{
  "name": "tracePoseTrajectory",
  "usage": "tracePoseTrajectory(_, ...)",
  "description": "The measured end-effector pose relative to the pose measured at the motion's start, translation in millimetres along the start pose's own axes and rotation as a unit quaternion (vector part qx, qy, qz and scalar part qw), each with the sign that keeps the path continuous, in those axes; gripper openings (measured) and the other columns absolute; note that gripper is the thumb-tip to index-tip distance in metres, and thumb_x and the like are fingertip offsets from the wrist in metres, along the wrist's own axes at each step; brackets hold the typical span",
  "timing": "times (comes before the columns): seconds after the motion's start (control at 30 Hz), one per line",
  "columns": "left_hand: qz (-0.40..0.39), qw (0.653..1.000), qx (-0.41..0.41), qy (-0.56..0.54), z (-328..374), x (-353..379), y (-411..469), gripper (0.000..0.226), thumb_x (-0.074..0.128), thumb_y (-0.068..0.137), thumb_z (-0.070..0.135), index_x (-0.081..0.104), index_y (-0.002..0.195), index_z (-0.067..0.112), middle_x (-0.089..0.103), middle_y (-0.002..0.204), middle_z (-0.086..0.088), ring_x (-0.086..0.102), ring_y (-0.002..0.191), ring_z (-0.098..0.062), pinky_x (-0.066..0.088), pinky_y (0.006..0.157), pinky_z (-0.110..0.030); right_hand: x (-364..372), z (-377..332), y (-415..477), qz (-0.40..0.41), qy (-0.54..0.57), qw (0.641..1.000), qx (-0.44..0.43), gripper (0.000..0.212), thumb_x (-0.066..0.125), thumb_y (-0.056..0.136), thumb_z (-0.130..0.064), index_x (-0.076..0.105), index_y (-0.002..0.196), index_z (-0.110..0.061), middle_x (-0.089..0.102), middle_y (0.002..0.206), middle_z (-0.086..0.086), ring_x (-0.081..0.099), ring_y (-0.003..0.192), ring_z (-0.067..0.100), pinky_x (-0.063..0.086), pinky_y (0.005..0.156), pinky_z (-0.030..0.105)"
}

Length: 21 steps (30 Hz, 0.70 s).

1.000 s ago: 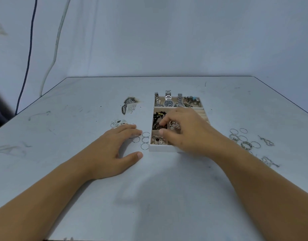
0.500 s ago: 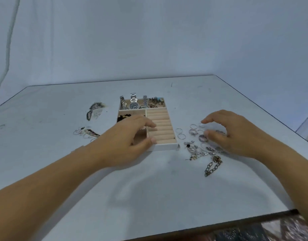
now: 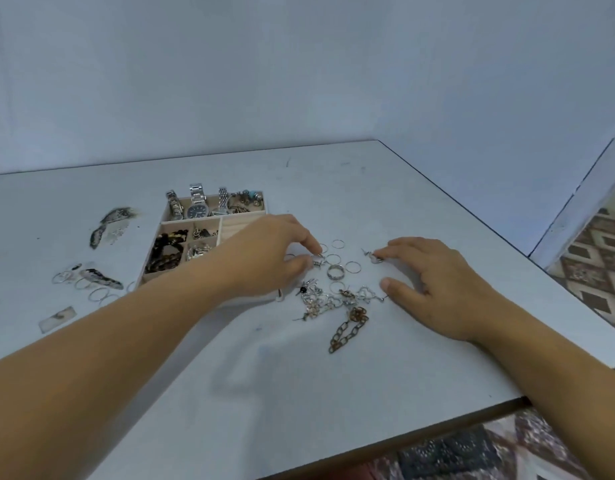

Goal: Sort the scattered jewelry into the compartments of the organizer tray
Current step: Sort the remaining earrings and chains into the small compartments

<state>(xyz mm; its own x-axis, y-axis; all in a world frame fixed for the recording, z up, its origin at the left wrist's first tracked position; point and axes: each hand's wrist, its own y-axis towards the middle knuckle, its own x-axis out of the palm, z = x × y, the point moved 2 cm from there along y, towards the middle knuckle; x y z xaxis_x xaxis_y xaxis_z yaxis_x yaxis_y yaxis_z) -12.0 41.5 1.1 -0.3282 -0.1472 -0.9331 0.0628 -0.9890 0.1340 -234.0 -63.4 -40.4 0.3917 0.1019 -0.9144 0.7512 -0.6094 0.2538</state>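
Note:
The organizer tray (image 3: 167, 210) sits left of centre, holding watches (image 3: 197, 209) at the back and dark bracelets (image 3: 164, 256) at the left. My left hand (image 3: 264, 254) reaches across the tray and pinches a small silver coiled piece (image 3: 318, 262) between thumb and forefinger. To its right, my right hand (image 3: 434, 282) touches a small silver earring (image 3: 375, 256) with its fingertips. Loose rings (image 3: 335, 271), tangled silver earrings (image 3: 328, 299) and a rusty chain (image 3: 349, 329) lie between the hands.
More thin rings (image 3: 91, 289) and patterned hair clips (image 3: 110, 225) lie left of the tray. The table's right edge (image 3: 472, 216) and near edge (image 3: 420, 434) border a patterned floor. A wall stands behind the table.
The view has swung right. My left hand moved off the tray to the loose rings and pinched a coiled piece. My right hand shifted onto an earring.

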Motion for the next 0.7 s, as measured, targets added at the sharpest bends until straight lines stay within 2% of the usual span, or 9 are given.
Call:
tracePoseTrajectory(0.17,-0.024,0.999,-0.010,0.028,1,1,8,0.020,0.063,0.085,0.041,0.068,0.104,0.036,0.056,0.114,0.011,0.045,0.110,-0.008,0.039,0.092,-0.029,0,-2,1,0.007,-0.001,1.000,-0.003,0.051,0.041,0.083,-0.057,0.050,0.129,-0.037,0.046,0.134,-0.014,0.037,0.127,0.009,0.026,0.106,0.029)
tracePoseTrajectory(0.37,0.001,0.999,-0.020,0.030,4,2,9,0.016,0.063,0.085,0.040,0.071,0.096,0.033,0.057,0.111,0.009,0.046,0.111,-0.011,0.041,0.091,-0.032,0,-1,2,0.015,-0.001,1.000,-0.001,0.043,0.046,0.088,-0.054,0.050,0.128,-0.037,0.047,0.133,-0.015,0.037,0.126,0.009,0.025,0.103,0.028)
tracePoseTrajectory(0.5,0.024,0.999,0.011,0.046,8,-2,2,0.014,0.061,0.085,0.043,0.067,0.094,0.033,0.056,0.109,0.009,0.042,0.114,-0.013,0.035,0.093,-0.029,0,-2,1,0.017,0.004,1.000,-0.001,0.048,0.043,0.083,-0.056,0.049,0.127,-0.037,0.049,0.131,-0.017,0.039,0.124,0.008,0.028,0.103,0.030)
tracePoseTrajectory(0.6,-0.012,0.999,0.041,0.015,10,-8,-10,0.011,0.064,0.082,0.045,0.068,0.088,0.037,0.053,0.108,0.017,0.036,0.118,-0.007,0.029,0.095,-0.026,0,-1,1,0.021,0.008,1.000,-0.001,0.047,0.045,0.085,-0.055,0.048,0.128,-0.036,0.049,0.131,-0.017,0.039,0.123,0.009,0.029,0.103,0.030)
tracePoseTrajectory(0.7,-0.051,0.997,0.063,0.019,12,-8,-20,0.019,0.066,0.077,0.053,0.069,0.093,0.043,0.048,0.113,0.025,0.027,0.122,0.000,0.023,0.096,-0.022,1,-1,1,0.021,0.008,1.000,0.001,0.043,0.048,0.088,-0.052,0.048,0.128,-0.036,0.048,0.131,-0.016,0.039,0.123,0.009,0.029,0.103,0.030)
